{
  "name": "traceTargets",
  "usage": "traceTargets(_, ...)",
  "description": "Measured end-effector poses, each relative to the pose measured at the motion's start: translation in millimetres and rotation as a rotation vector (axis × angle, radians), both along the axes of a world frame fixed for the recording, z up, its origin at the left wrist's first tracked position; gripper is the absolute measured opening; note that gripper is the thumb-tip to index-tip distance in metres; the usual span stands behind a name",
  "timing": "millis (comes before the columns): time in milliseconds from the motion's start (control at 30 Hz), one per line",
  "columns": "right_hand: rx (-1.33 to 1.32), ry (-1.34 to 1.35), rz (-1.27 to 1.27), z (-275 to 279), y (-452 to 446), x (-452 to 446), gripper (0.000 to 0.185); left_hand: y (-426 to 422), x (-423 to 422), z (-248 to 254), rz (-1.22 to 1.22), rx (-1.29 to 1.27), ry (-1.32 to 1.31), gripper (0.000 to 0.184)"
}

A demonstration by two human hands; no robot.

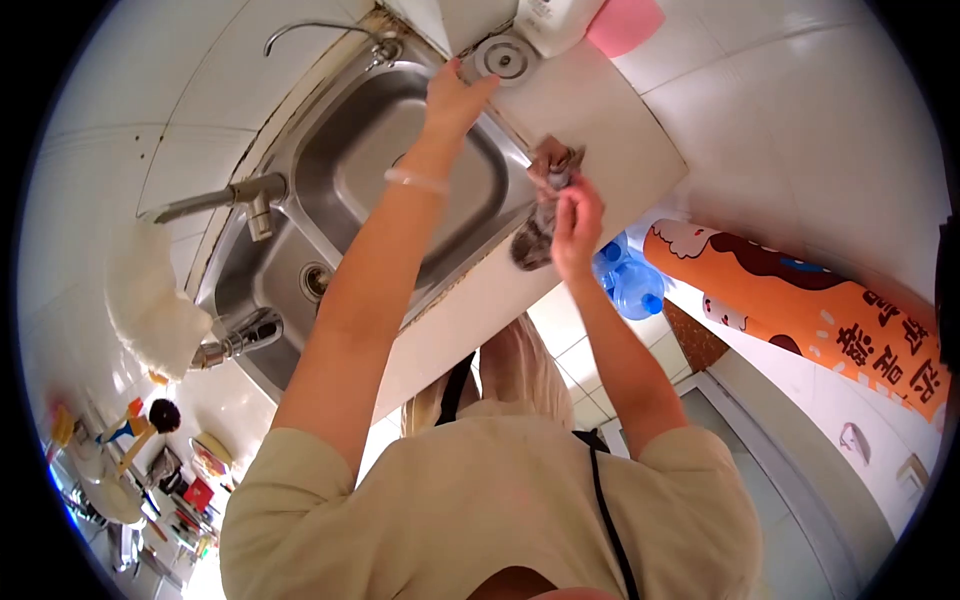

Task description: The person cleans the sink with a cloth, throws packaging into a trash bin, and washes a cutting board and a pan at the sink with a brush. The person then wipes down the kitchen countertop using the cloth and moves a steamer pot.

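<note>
My left hand reaches over the far right rim of the steel sink, thumb and fingers apart, beside a round metal piece with a knob in its centre. It holds nothing that I can see. On the white counter, right of the sink, lies a crumpled brown and grey cloth-like bundle, darker at its near end. My right hand is at the bundle's right side, its fingers pinched together on it. What the bundle is cannot be made out.
One faucet juts out left of the sink; a thin curved spout stands at its far corner. A white bottle and a pink object are at the back. Blue plastic bottles stand below the counter, near an orange printed panel.
</note>
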State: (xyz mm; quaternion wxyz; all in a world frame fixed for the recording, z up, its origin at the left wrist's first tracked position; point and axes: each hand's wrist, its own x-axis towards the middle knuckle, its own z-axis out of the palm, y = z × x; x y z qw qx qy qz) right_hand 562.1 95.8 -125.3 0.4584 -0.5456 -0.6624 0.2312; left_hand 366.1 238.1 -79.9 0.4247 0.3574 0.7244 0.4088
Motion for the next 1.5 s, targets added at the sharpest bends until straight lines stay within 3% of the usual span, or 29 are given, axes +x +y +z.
traceTargets(33,-0.014,0.002,-0.038,-4.0,-19.8,-11.7,0.009,-20.6,-12.2,0.7,-0.009,0.059,-0.051,0.058)
traceTargets(67,0.025,-0.045,0.088,-8.9,-37.2,-27.7,0.009,-44.0,-23.8,3.9,-0.016,0.117,-0.102,0.053)
traceTargets(167,-0.042,-0.374,0.335,34.4,-62.5,-90.7,0.033,-116.2,-56.4,2.4,0.111,0.151,-0.204,0.043)
traceTargets(200,-0.042,-0.38,0.342,32.5,-73.8,-105.8,0.033,-136.6,-65.7,3.1,0.15,0.143,-0.221,0.04)
traceTargets(267,-0.078,-0.456,0.716,26.2,-97.9,-127.7,0.037,-175.5,-79.4,19.6,0.212,0.177,-0.25,0.037)
traceTargets(367,0.019,-0.502,0.84,23.0,-84.1,-113.3,0.04,-223.3,-102.2,33.1,0.271,0.135,-0.274,0.034)
traceTargets(400,0.055,-0.657,0.783,44.1,-55.1,-99.0,0.039,-237.9,-108.9,33.5,0.284,0.139,-0.281,0.034)
traceTargets(467,-0.15,-0.916,0.756,18.8,9.1,-57.0,0.035,-270.0,-122.6,29.0,0.255,0.085,-0.22,0.033)
traceTargets(500,0.131,-0.941,0.601,23.0,37.5,-36.5,0.03,-284.2,-127.0,24.1,0.258,0.088,-0.221,0.031)
traceTargets(600,0.339,-0.92,0.819,26.6,95.6,-50.5,0.025,-317.6,-128.9,28.1,0.258,0.0,-0.222,0.029)
traceTargets(733,0.543,-0.927,0.78,8.9,129.2,-106.6,0.021,-350.5,-124.7,15.9,0.232,0.052,-0.269,0.03)
traceTargets(833,0.502,-0.941,0.759,11.9,137.6,-143.3,0.022,-366.4,-120.9,20.4,0.21,0.076,-0.232,0.029)
traceTargets(900,0.637,-0.825,0.738,26.3,145.3,-172.7,0.032,-375.0,-120.2,20.9,0.186,0.082,-0.202,0.03)
traceTargets(933,0.642,-0.823,0.744,19.8,151.3,-180.4,0.032,-382.7,-122.1,22.1,0.194,0.083,-0.201,0.03)
traceTargets(1033,0.614,-0.818,0.259,-14.0,168.7,-200.1,0.032,-396.2,-126.7,29.6,0.31,0.041,-0.317,0.026)
traceTargets(1200,0.495,-0.961,0.477,-27.6,147.0,-214.2,0.034,-426.5,-141.9,17.6,0.331,0.006,-0.328,0.027)
traceTargets(1267,0.381,-0.584,0.627,-31.1,132.1,-241.3,0.039,-433.4,-146.3,18.1,0.362,-0.011,-0.347,0.027)
traceTargets(1300,0.34,-0.414,0.543,-32.9,135.1,-260.9,0.04,-432.5,-145.8,19.9,0.374,-0.022,-0.362,0.027)
traceTargets(1333,0.335,-0.409,0.547,-39.6,131.8,-289.4,0.04,-434.8,-148.9,20.9,0.383,-0.044,-0.377,0.027)
traceTargets(1400,0.292,0.052,0.153,-53.5,118.9,-346.3,0.039,-436.2,-147.5,13.7,0.389,0.006,-0.345,0.028)
traceTargets(1500,0.191,0.024,0.395,-48.0,47.6,-404.3,0.045,-434.1,-148.3,12.9,0.404,-0.003,-0.346,0.028)
